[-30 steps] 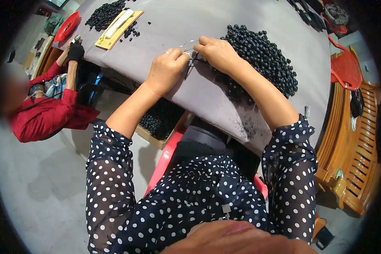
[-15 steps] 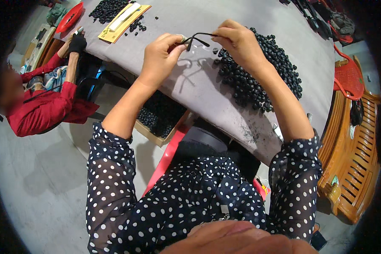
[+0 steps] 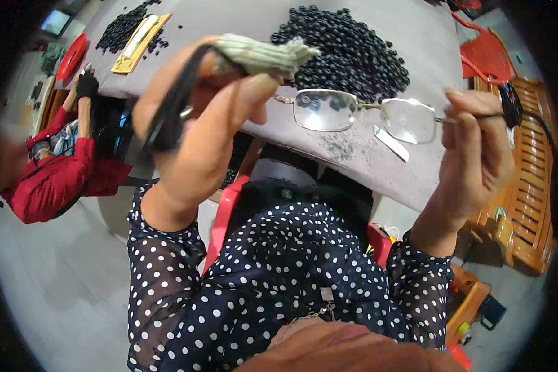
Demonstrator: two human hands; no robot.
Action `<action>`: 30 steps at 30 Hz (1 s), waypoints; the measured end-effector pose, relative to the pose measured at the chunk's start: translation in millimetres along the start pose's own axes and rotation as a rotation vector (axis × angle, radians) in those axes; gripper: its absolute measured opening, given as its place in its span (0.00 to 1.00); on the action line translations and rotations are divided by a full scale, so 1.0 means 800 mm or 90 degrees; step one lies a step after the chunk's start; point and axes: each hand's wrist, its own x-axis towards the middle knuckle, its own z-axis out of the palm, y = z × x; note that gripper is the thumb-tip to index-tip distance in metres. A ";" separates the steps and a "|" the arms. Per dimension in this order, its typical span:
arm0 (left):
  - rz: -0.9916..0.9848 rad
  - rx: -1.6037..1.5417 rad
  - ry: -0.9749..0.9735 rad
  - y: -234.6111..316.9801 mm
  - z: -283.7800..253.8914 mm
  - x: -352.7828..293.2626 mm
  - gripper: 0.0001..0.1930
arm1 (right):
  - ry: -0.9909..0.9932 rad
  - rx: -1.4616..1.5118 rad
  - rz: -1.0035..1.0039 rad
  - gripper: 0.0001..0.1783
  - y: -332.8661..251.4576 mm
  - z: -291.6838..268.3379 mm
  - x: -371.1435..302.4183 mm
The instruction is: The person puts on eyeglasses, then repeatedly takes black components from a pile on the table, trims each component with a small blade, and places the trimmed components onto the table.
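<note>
A pair of thin-rimmed metal eyeglasses (image 3: 370, 106) is close up, stretched between my two hands above the table's near edge. My left hand (image 3: 195, 124) pinches it near one hinge; a blurred dark temple arm runs back along the hand. A pale green ribbed cloth cover (image 3: 254, 54) wraps a finger of that hand. My right hand (image 3: 471, 149) grips the other hinge end, and a dark temple tip shows past its fingers. Behind the lenses lies a big pile of small black ring-like pieces (image 3: 341, 49) on the grey-covered table (image 3: 229, 22).
A white strip (image 3: 390, 144) lies on the table beside dark crumbs. At far left are a smaller black pile (image 3: 121, 31), a yellow card (image 3: 142, 46) and a red plate (image 3: 72, 57). A person in red (image 3: 59, 167) sits left. A wooden bench (image 3: 521, 186) stands right.
The eyeglasses have come up and much nearer to the camera, with the lenses now facing it. Both hands moved with them and spread apart. The view has shifted slightly.
</note>
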 end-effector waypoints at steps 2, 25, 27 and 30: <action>0.076 -0.005 -0.119 0.015 0.017 0.009 0.12 | 0.033 -0.042 -0.081 0.08 -0.014 -0.032 -0.009; 0.162 -0.265 -0.163 0.088 0.031 -0.014 0.19 | 0.062 0.305 -0.203 0.15 -0.101 -0.095 -0.058; 0.177 -0.296 -0.138 0.094 0.029 -0.014 0.20 | 0.090 0.052 -0.311 0.10 -0.106 -0.157 -0.085; 0.169 -0.278 -0.146 0.047 0.008 0.027 0.19 | 0.111 -0.065 -0.335 0.12 -0.098 -0.180 -0.102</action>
